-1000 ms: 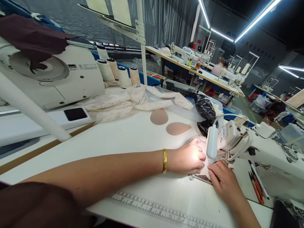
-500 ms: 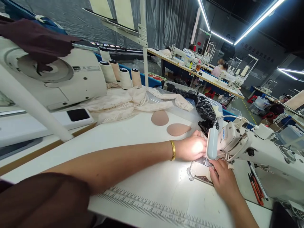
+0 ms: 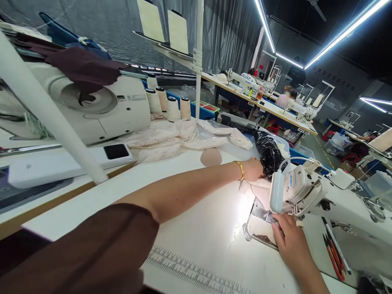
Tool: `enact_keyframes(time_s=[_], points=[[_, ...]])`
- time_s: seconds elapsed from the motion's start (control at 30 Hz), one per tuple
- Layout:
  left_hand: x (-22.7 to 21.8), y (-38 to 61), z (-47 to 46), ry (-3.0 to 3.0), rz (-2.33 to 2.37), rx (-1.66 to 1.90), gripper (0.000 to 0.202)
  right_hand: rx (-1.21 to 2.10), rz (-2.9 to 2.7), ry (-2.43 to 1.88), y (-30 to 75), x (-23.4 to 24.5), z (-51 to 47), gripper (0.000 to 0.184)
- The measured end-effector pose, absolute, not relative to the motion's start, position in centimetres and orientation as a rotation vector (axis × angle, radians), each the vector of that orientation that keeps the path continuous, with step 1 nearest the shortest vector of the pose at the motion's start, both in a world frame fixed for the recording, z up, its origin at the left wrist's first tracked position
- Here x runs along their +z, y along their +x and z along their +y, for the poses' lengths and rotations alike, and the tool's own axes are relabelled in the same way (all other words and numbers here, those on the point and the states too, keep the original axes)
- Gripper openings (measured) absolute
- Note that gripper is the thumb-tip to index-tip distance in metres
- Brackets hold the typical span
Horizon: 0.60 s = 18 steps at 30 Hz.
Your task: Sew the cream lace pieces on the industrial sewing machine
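Note:
My left hand point(image 3: 253, 169) reaches out past the sewing machine's lamp, beside a black plastic bag point(image 3: 269, 151). Its fingers bend away from me and are mostly hidden. Pale pink lace-edged fabric point(image 3: 259, 192) lies between that hand and the needle area of the white sewing machine point(image 3: 306, 183). Close to the presser foot, my right hand point(image 3: 290, 239) rests with thumb and fingers curled near each other at the metal plate point(image 3: 260, 212). What its fingertips hold is too small to make out. A beige rounded pad point(image 3: 211, 157) lies behind my left forearm.
Cream lace fabric point(image 3: 171, 136) is heaped at the back, below several thread cones point(image 3: 173, 109). A second sewing machine point(image 3: 101, 104) and a white post point(image 3: 61, 114) stand left. Orange-handled tools point(image 3: 335, 257) lie right. A printed ruler point(image 3: 190, 269) runs along the front edge.
My left hand has moved from the presser foot area up and away to the black bag, uncovering the pink fabric. My forearm now hides the second pad. My right hand stays by the needle area.

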State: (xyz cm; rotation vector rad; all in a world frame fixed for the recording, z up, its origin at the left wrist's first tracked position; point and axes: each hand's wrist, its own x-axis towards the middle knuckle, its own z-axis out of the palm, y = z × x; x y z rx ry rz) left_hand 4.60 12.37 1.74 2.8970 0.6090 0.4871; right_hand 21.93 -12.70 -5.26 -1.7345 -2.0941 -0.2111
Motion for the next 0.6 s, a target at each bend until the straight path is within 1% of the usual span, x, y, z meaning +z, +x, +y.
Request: enact_keyframes(time_s=[0.13, 0.2, 0.27, 0.33, 0.43, 0.5, 0.6], points=[[2.5, 0.1, 9.5, 3.007, 0.624, 0.355, 0.024, -0.258, -2.084, -1.748, 21.8, -5.3, -12.7, 0.030], [2.6, -2.1, 7.1, 3.063, 0.623, 0.341, 0.031, -0.252, -2.084, -1.763, 21.7, -5.2, -12.7, 0.030], [2.2, -3.8, 4.3, 3.132, 0.495, 0.302, 0.037, -0.233, -2.090, -1.778, 21.7, -5.0, -12.7, 0.029], [1.4, -4.6, 1.8, 3.100, 0.352, 0.318, 0.032, -0.220, -2.091, -1.792, 21.6, -4.9, -12.7, 0.028], [0.0, -3.9, -0.5, 3.053, 0.239, 0.476, 0.022, -0.219, -2.074, -1.808, 21.5, -4.7, -12.6, 0.027], [-0.5, -2.7, -0.9, 3.075, 0.215, 0.536, 0.022, -0.211, -2.067, -1.815, 21.5, -4.6, -12.7, 0.026], [-0.6, -1.0, -0.5, 3.080, 0.255, 0.469, 0.019, -0.207, -2.071, -1.817, 21.6, -4.5, -12.7, 0.026]])
